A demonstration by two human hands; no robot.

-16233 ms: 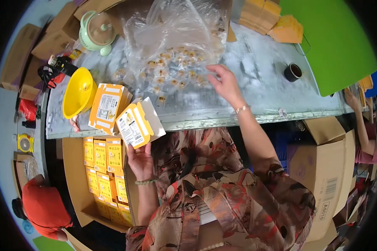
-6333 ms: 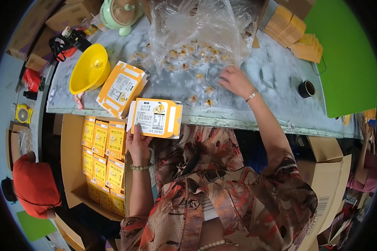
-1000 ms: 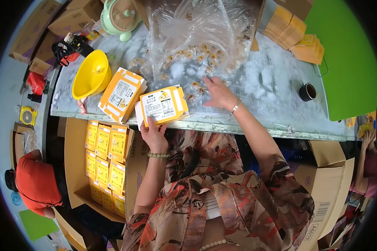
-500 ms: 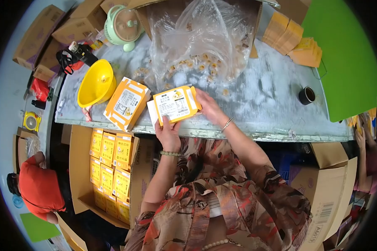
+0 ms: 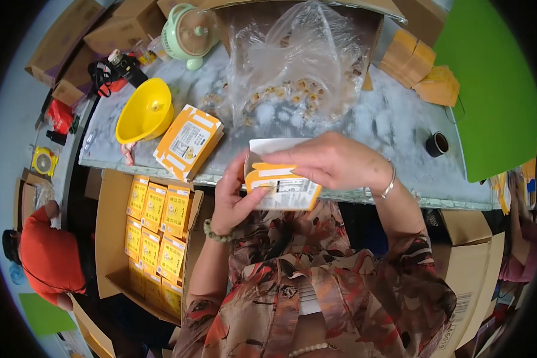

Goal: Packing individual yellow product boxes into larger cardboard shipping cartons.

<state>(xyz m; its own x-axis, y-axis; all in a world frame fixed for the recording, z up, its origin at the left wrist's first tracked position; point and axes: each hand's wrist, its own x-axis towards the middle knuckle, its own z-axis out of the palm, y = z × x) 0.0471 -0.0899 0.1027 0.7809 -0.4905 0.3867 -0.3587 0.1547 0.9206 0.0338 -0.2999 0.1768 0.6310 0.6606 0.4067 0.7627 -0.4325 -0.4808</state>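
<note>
A yellow and white carton (image 5: 295, 196) is tilted above the near table edge, its white flap (image 5: 271, 145) standing up at the top. My left hand (image 5: 231, 200) grips its left side, thumb across the printed face. The fingers of my right hand (image 5: 349, 162) lie over the upper end, by the yellow flaps, with the thumb on the front; the hand hides part of the opening. What is inside the carton cannot be seen. Left of my hands, a stack of flattened yellow and white cartons (image 5: 192, 138) lies at the table edge.
A yellow bowl (image 5: 138, 119), a green fan (image 5: 188, 33) and a clear plastic bag (image 5: 280, 65) with small pieces stand farther back. Orange packets (image 5: 406, 53) and a dark cup (image 5: 437, 144) lie right. Below left, a cardboard box (image 5: 110, 244) holds filled yellow cartons. A person in red (image 5: 51, 256) is at far left.
The carton has come nearer and tipped, so its flapped end faces up. My right hand has moved from its right end to over the top flaps.
</note>
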